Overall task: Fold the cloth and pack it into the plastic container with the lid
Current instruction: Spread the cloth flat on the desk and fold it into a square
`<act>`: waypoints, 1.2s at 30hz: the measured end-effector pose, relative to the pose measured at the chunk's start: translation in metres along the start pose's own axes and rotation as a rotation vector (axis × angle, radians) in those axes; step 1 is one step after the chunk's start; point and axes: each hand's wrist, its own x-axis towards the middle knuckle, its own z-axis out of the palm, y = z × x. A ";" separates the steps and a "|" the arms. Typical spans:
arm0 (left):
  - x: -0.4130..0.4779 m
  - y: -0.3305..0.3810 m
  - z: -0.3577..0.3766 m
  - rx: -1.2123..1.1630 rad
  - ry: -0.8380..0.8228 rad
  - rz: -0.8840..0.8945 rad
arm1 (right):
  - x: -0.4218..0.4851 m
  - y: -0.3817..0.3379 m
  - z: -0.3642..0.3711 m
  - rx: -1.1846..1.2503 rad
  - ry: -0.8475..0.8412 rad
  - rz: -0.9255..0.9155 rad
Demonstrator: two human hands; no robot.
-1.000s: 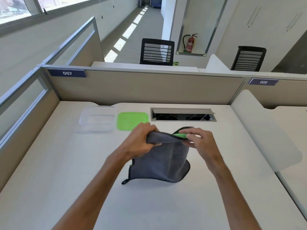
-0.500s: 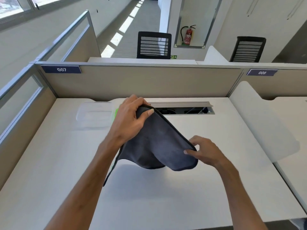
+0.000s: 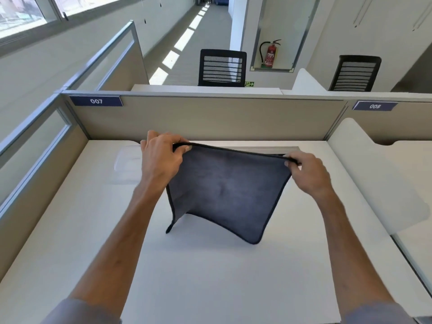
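A dark grey cloth (image 3: 224,190) with a black hem hangs spread flat above the white desk, its lower edge near the desk surface. My left hand (image 3: 161,157) pinches its top left corner and my right hand (image 3: 308,171) pinches its top right corner, so the top edge is stretched between them. The clear plastic container (image 3: 127,160) sits at the back left of the desk, partly hidden behind my left hand. The green lid is hidden behind my left hand and the cloth.
A beige partition (image 3: 210,118) closes the desk's far side, another runs along the left. A metal cable slot (image 3: 257,149) lies at the back behind the cloth. A white divider panel (image 3: 374,174) rises on the right. Bare desk (image 3: 210,277) lies in front.
The bunched cloth has been opened out. My hands have moved apart to its two top corners and lifted it, so it now hangs flat where it was draped over my hands.
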 end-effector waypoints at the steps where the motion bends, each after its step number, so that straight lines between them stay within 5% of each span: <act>1: 0.006 0.001 -0.002 0.002 0.004 0.005 | 0.009 -0.005 -0.004 -0.002 0.004 -0.003; 10: 0.046 0.029 -0.040 0.042 0.080 0.104 | 0.035 -0.035 -0.051 0.126 0.179 -0.087; 16: -0.018 0.013 -0.020 -0.002 0.077 0.147 | -0.023 0.000 -0.038 0.202 0.247 -0.056; 27: -0.302 -0.101 0.131 0.043 -0.525 0.051 | -0.233 0.136 0.122 0.035 -0.128 0.215; 36: -0.367 -0.113 0.143 0.096 -0.416 0.086 | -0.289 0.158 0.145 -0.191 -0.261 -0.067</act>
